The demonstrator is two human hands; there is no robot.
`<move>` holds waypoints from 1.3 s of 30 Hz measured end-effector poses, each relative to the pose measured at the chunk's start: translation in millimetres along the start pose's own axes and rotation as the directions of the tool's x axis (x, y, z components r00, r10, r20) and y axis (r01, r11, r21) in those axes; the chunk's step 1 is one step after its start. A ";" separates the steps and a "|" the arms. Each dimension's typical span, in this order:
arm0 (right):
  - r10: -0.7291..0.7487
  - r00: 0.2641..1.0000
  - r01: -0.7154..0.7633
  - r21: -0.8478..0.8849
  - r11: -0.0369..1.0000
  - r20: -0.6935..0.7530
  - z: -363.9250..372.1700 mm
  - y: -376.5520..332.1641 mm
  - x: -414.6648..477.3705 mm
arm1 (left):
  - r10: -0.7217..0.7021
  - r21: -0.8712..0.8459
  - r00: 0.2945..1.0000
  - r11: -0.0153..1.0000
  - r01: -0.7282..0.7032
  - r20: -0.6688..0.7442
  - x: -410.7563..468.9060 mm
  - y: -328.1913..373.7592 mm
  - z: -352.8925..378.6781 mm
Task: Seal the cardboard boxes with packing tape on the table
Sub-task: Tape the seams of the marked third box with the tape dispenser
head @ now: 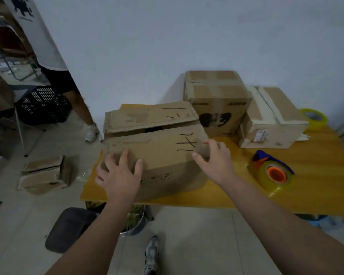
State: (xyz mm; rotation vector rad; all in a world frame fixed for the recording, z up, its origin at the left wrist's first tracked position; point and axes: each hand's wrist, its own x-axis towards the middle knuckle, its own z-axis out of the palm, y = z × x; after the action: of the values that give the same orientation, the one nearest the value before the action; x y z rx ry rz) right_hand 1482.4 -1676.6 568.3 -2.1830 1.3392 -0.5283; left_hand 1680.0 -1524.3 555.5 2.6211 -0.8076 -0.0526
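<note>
The yellow wooden surface (216, 197) is smooth and a little glossy, and it carries everything that matters here. Largest on it is the open box (157, 147), at the near left corner, worn brown corrugated cardboard with black marker strokes on its flaps; the two top flaps meet unevenly and a dark gap shows between them, so it is not yet taped. Behind it to the right stand a taller printed box (216, 100) and a flatter box (272, 120) whose top seams look already taped. The open box looks stiff at its edges but springy in the flaps, and probably light enough to slide, so the firm places to hold are the corners and the top edge, pressing the flaps flat before any tape goes on. The tape dispenser (272, 173), a clear roll on an orange core with a blue holder, lies just right of the open box, untouched; a second yellowish tape roll (314, 118) sits at the far right. The left hand (119, 173) lies spread flat on the near flap, its grip apart; the right hand (213, 157) rests fingers apart on the box's right corner, clasping nothing.
</note>
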 end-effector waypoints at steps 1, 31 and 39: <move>0.016 0.999 -0.016 0.005 1.000 -0.033 0.1 2.2 -5.6 | 0.005 0.001 1.000 1.000 -0.005 -0.011 -7.3 -0.6 -0.5; 0.379 0.875 -0.327 0.208 0.922 -0.302 -116.4 175.3 9.4 | 0.840 -0.026 0.473 0.497 -0.867 0.264 -47.1 229.5 67.7; 0.449 0.892 -0.430 -0.195 0.881 0.060 -109.2 258.2 58.9 | 0.833 -0.035 0.509 0.528 -0.849 0.215 -59.7 295.7 95.6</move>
State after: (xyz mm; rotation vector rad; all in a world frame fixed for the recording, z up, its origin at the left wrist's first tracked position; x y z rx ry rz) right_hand 1266.0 -1851.3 499.6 -1.9097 1.8119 -0.1212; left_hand 1458.4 -1749.3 575.5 1.9866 -2.1242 -0.0180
